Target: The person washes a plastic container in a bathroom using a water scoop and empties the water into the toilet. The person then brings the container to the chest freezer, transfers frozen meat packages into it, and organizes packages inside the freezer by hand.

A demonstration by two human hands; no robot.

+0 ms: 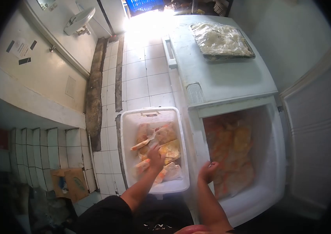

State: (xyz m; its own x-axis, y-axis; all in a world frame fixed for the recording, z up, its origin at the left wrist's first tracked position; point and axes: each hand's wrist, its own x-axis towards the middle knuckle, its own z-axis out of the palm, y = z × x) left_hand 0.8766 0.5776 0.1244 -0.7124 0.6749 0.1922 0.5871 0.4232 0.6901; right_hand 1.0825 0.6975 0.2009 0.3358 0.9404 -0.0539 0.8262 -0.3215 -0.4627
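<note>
My left hand (pixel 156 156) reaches down into a white plastic tub (pixel 185 163) on the floor. It touches clear plastic bags of frosty orange-and-yellow food (pixel 170 150), whose kind I cannot make out. Its fingertips are blurred among the bags, and one bag (pixel 143 144) tilts up beside them. My right hand (pixel 207 171) is curled closed at the near rim of a white chest freezer (pixel 265 183), with nothing visible in it. Inside the freezer lie more frosty bags (pixel 232 156) of similar orange contents, partly hazed over.
On the freezer's closed lid section (pixel 228 78) sits a plastic-wrapped slab or tray (pixel 222 39). The raised lid (pixel 314 128) stands at the right. To the left are a tiled step (pixel 40 148), a cardboard box (pixel 70 183), a door (pixel 36 58) and a wall sink (pixel 80 20).
</note>
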